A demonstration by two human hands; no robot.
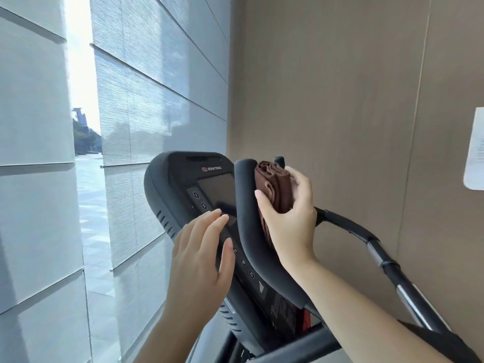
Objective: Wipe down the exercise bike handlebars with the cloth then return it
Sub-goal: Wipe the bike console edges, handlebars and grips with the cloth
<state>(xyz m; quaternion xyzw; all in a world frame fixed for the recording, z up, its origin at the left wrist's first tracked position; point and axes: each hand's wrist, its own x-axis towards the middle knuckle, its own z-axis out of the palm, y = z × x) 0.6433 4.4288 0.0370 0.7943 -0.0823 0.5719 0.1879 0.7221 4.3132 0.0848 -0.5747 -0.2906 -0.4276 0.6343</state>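
Note:
The black padded handlebar (247, 226) of the exercise bike curves up in front of the console (183, 184). My right hand (290, 218) grips a folded brown cloth (275, 184) and holds it against the handlebar's right side near its top. My left hand (201, 260) hovers with straight fingers over the console's lower buttons, just left of the handlebar; I cannot tell if it touches the console. The cloth's lower part is hidden behind my right palm.
A second black and chrome bar (387, 263) runs down to the right behind my right arm. A beige wall (340, 100) stands close behind, with a white paper notice (474, 150) on it. Windows with shaded blinds (146, 100) fill the left side.

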